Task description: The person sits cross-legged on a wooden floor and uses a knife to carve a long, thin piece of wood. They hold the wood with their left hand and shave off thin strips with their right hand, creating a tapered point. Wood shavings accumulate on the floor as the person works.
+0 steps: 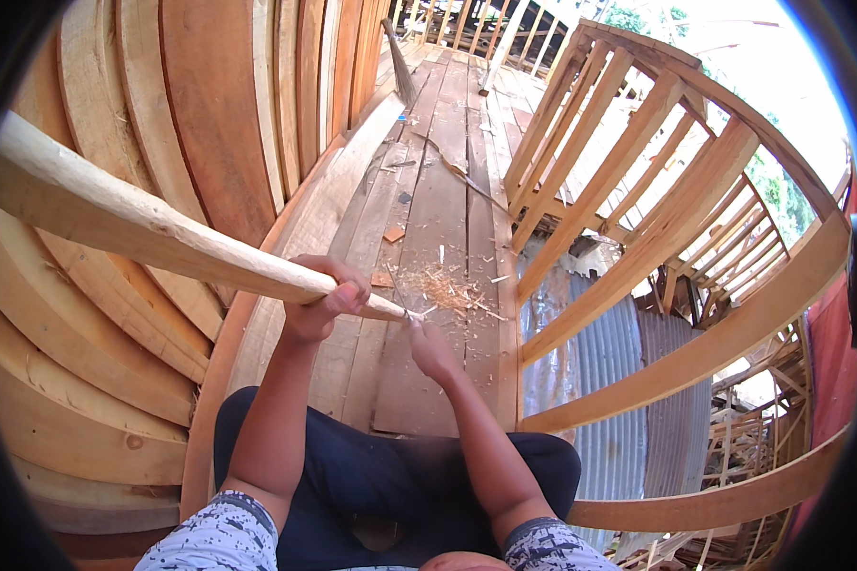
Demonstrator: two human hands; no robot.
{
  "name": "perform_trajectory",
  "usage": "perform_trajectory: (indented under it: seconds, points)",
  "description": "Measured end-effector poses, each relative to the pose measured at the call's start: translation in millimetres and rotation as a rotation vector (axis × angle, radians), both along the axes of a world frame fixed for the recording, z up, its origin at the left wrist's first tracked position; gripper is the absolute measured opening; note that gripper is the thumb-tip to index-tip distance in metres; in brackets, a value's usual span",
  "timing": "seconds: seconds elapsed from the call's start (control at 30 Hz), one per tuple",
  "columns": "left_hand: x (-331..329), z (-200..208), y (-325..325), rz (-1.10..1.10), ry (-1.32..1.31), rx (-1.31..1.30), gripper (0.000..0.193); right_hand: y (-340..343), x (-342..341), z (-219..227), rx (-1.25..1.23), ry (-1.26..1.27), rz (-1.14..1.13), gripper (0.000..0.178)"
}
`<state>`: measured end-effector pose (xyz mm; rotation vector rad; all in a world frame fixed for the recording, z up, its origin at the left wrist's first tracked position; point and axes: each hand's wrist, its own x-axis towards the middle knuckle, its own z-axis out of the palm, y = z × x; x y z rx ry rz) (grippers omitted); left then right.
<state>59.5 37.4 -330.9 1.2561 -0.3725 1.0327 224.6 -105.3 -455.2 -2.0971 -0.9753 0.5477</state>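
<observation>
Two hands on one long pale wooden pole (152, 228), which runs from far left down to a tapered tip over the floor in front of the person. Left hand (326, 297) clamped around the pole near its tip, fingers fully wrapped. Right hand (430, 350) closed just below the tip, seemingly on a small blade, but the tool is too small to make out, so can't tell exactly what it grips. Judged step: whittling the pole end to a point, mid-stroke. Next move likely needs the left hand steadying the pole while the right pushes away from the body, along the grain.

Wood shavings (445, 288) piled on the plank floor (438, 205) right under the tip. Person seated, dark shorts, knees near. Stacked curved boards (209, 124) stand at left. Wooden railing (638, 219) at right, corrugated metal sheet (600, 362) beyond it. Broom (400, 62) leaning far back. Open-air raised platform, bright daylight, trees at far right.
</observation>
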Motion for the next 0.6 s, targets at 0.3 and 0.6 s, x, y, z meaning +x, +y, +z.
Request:
perform_trajectory:
  seconds: [0.3, 0.6]
  points:
    - [10, 5, 17, 0.021, 0.016, -0.110, 0.028, 14, -10, 19, 0.044, -0.031, -0.009, 0.047]
    - [13, 7, 26, -0.052, 0.048, 0.021, 0.029, 22, 4, 1, -0.034, -0.041, -0.045, 0.046]
